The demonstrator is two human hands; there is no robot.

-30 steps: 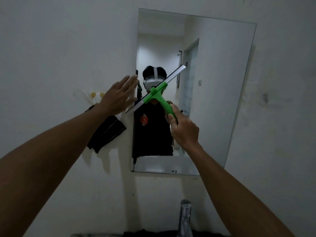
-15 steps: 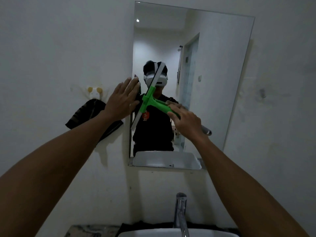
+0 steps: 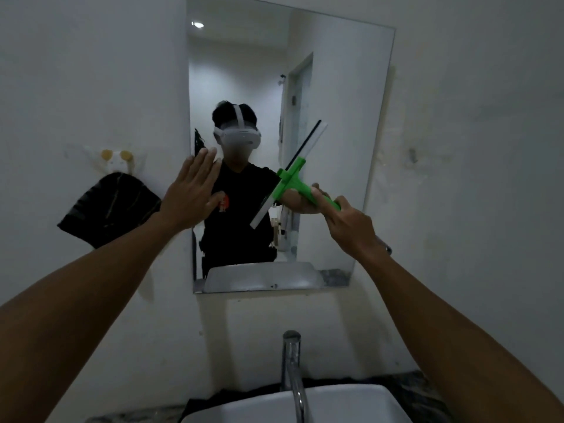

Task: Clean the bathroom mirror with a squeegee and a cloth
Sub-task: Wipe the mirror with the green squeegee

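Currently: right hand [image 3: 348,221] grips green squeegee [image 3: 297,178] handle, blade tilted against mirror [image 3: 335,117] centre, contact seemingly partial. Left hand [image 3: 192,193] flat, bracing mirror edge. Recommended: seat blade flush, pull overlapping strokes.

Green squeegee [image 3: 300,184], black striped cloth [image 3: 108,209], white basin [image 3: 335,404]

A green squeegee [image 3: 291,175] is lying tilted against the wall mirror [image 3: 341,117] (blade up-right); a dark cloth [image 3: 106,209] is hanging left.
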